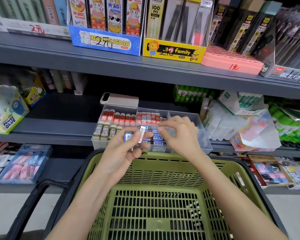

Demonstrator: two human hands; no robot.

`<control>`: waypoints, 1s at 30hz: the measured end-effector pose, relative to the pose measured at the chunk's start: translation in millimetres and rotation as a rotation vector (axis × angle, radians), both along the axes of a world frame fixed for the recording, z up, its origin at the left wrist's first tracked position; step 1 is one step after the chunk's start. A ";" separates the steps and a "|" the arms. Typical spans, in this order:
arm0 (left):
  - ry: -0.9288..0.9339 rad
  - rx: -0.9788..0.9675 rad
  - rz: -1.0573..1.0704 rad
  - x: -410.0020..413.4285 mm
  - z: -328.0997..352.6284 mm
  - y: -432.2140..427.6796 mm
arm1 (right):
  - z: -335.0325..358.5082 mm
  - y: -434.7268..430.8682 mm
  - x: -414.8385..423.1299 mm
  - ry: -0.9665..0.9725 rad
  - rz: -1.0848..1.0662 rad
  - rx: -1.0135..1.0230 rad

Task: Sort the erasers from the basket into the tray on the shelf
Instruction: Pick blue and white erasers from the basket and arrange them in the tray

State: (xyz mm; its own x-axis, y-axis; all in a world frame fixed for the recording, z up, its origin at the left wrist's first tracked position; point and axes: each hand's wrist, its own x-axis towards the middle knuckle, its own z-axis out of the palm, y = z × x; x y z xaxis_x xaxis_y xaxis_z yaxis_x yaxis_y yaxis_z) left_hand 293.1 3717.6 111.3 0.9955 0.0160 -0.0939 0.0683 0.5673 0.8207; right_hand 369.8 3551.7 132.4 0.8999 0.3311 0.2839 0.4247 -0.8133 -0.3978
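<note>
While left hand [123, 150] pinches two erasers [128, 138] over basket [163, 172], right hand [178, 135] blurred, grip unclear; tray [203, 135] holds rowed erasers.

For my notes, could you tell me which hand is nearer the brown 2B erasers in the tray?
Left. The left hand sits just right of the brown 2B erasers; the right hand, farther right.

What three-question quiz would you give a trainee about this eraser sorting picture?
1. True or false: the left hand holds erasers.
2. Where in the tray do the 2B erasers sit? A front left, B back right, C back middle.
3. Fill in: the basket is ___ in colour.
Key: 1 true; 2 A; 3 green.
</note>
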 end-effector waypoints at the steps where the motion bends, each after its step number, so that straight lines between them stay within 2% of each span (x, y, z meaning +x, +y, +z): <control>1: 0.006 0.011 -0.019 -0.1 0.6 0.2 | 6.5 2.1 -5.7 0.145 0.110 0.229; 2: 0.006 0.018 -0.039 -0.2 1.1 0.2 | 13.3 4.6 -12.1 0.265 0.230 0.390; 3: 0.001 0.021 -0.059 -0.5 1.3 0.1 | 18.6 7.2 -18.3 0.315 0.324 0.442; 6: -0.003 0.036 -0.091 -0.7 1.5 0.2 | 23.4 11.6 -25.9 0.293 0.402 0.419; 11: -0.019 0.071 -0.155 -1.3 0.4 -1.6 | 17.3 6.4 -18.8 0.444 0.305 0.670; 13: 0.013 0.058 -0.135 -0.1 -2.8 -0.5 | 12.9 -1.0 -8.6 0.426 0.165 0.787; 15: 0.036 0.043 -0.104 1.9 -7.2 2.8 | 8.4 -9.7 1.9 0.352 -0.005 0.803; 17: 0.026 0.003 -0.072 3.5 -10.1 5.3 | 1.2 -15.2 9.8 0.249 -0.139 0.696; 20: -0.006 -0.088 -0.056 4.0 -9.2 5.0 | -10.6 -11.9 14.1 0.087 -0.279 0.416; 22: -0.045 -0.064 -0.024 3.7 -8.1 3.7 | -19.0 -6.4 15.9 0.031 -0.332 0.266; 25: -0.108 0.160 0.062 0.9 -7.2 1.9 | -27.6 -0.8 17.4 -0.040 -0.363 0.140; 28: -0.182 0.447 0.167 -2.0 -6.5 -0.5 | -33.6 2.3 18.6 -0.134 -0.308 -0.026; 30: -0.242 0.557 0.213 -2.3 -6.4 -2.2 | -35.7 2.1 20.2 -0.187 -0.255 -0.140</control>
State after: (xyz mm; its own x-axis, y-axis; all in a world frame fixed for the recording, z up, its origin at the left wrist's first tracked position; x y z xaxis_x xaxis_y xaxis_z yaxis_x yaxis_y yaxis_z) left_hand 290.7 3715.4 104.9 0.9572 0.1971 0.2121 -0.2226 0.0324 0.9744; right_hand 390.0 3553.8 96.7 0.8954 0.1501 0.4192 0.2561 -0.9438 -0.2090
